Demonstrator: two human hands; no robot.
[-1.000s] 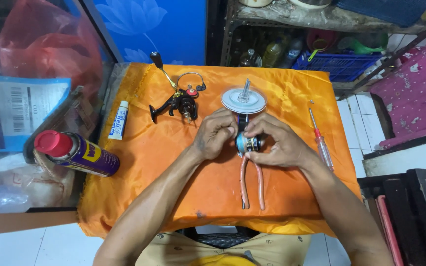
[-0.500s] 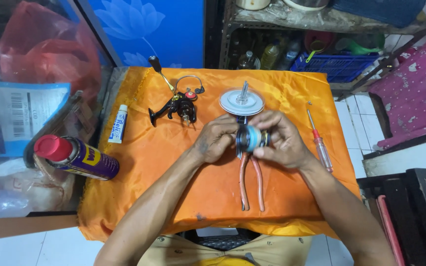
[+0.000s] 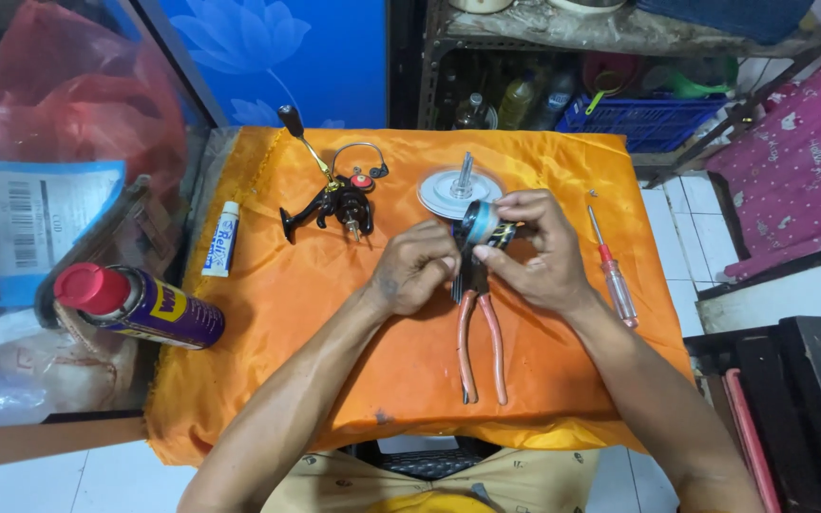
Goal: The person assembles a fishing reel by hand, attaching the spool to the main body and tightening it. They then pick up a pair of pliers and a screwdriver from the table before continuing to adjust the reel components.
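At the far left a spray can (image 3: pixel 140 306) with a red cap lies on its side, half on the edge of the orange cloth (image 3: pixel 334 380); behind it a red plastic bag (image 3: pixel 68 95) and a blue-and-white packet (image 3: pixel 21 228) are cut off by the frame edge. Next comes a small white tube (image 3: pixel 222 238) lying on the cloth, then a black fishing reel body (image 3: pixel 339 201) with its handle arm angled up toward the back. In the middle the left hand (image 3: pixel 417 268) is curled shut against a small round spool (image 3: pixel 478 224) with a blue-grey band, and the fingers hide whatever it pinches, so its exact hold cannot be told. The right hand (image 3: pixel 539 249) is wrapped over the spool from the other side, fingers closed on it; the spool sits just above the cloth, over the head of 1 pair of pliers (image 3: pixel 480 332) with orange-pink handles, whose jaws are hidden under the hands. Just behind the spool stands a pale disc with an upright shaft (image 3: pixel 456 190), partly covered. To the right lies a screwdriver (image 3: pixel 612 274) with a clear red-tinted handle.
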